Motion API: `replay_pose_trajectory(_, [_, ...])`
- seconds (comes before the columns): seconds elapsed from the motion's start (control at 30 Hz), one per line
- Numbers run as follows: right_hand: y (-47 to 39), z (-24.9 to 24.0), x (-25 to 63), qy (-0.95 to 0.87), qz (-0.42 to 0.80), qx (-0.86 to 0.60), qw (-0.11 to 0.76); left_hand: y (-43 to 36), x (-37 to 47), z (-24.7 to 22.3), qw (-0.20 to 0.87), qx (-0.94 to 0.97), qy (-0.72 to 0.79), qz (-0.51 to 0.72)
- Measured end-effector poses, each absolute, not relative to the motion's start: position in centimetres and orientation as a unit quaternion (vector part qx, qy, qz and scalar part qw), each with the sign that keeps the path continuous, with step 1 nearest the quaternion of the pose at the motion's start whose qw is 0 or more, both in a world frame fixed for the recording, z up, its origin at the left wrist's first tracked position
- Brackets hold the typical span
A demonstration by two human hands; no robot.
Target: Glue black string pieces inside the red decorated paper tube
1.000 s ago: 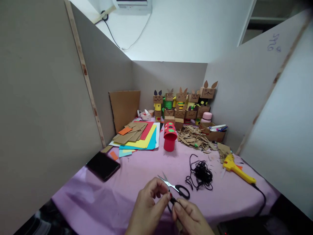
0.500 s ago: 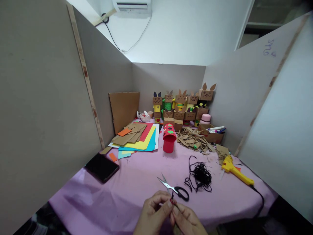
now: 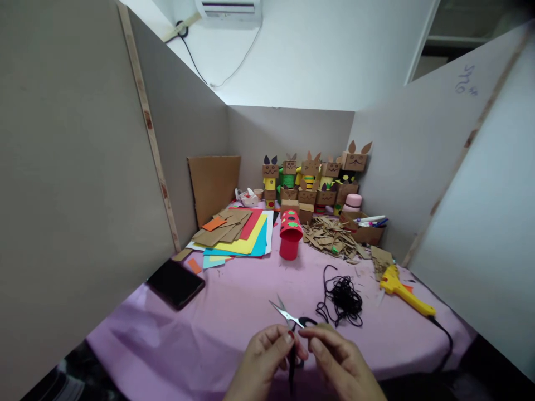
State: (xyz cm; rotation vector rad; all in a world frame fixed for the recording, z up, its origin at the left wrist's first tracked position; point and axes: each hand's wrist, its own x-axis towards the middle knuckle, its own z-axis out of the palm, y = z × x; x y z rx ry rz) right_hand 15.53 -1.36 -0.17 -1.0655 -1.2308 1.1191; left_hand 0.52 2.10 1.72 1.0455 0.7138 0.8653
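My left hand (image 3: 267, 356) pinches a short piece of black yarn (image 3: 292, 356), which hangs down below the fingertips at the bottom middle. Close beside it on the right is my right hand (image 3: 338, 359), its fingers curled and its fingertips near the yarn; whether they grip anything is too small to tell. Just beyond both hands, open scissors (image 3: 288, 316) lie on the pink cloth, their black handles partly covered by my right hand. A tangled heap of black yarn (image 3: 346, 299) rests to the right of the scissors.
A dark tablet (image 3: 175, 283) lies left, near coloured paper sheets (image 3: 259, 239). Red cups (image 3: 289, 248) stand in the middle, with cardboard scraps (image 3: 330, 236) and cardboard animal figures (image 3: 310, 167) behind. A yellow glue gun (image 3: 407, 292) with a cord is at the right.
My right hand has moved slightly right, away from my left hand, and now covers part of the scissor handles. The black yarn hanging from my left hand shows more clearly.
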Motion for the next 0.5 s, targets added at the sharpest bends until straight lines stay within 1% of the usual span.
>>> replay_pose_trajectory(0.1, [-1.0, 0.6, 15.3, -0.47, 0.584, -0.368, 0.55, 1.8, 1.0, 1.5, 0.754, 0.451, 0.292, 0.378])
replay_pose_trajectory(0.2, [-0.8, 0.4, 14.8, -0.442, 0.617, -0.341, 0.555, 1.4, 1.4, 1.3, 0.779, 0.428, 0.278, 0.365])
replay_pose_trajectory(0.33, [-0.7, -0.3, 15.0, -0.433, 0.591, -0.368, 0.572, 1.1, 1.5, 1.1, 0.785, 0.452, 0.259, 0.336])
replay_pose_trajectory(0.43, [-0.5, -0.4, 15.4, -0.417, 0.52, -0.421, 0.615, 1.0, 1.2, 0.7, 0.746, 0.521, 0.272, 0.312])
replay_pose_trajectory(0.5, [-0.3, -0.3, 15.7, -0.403, 0.494, -0.451, 0.625, 1.0, 0.8, 0.2, 0.716, 0.558, 0.296, 0.297])
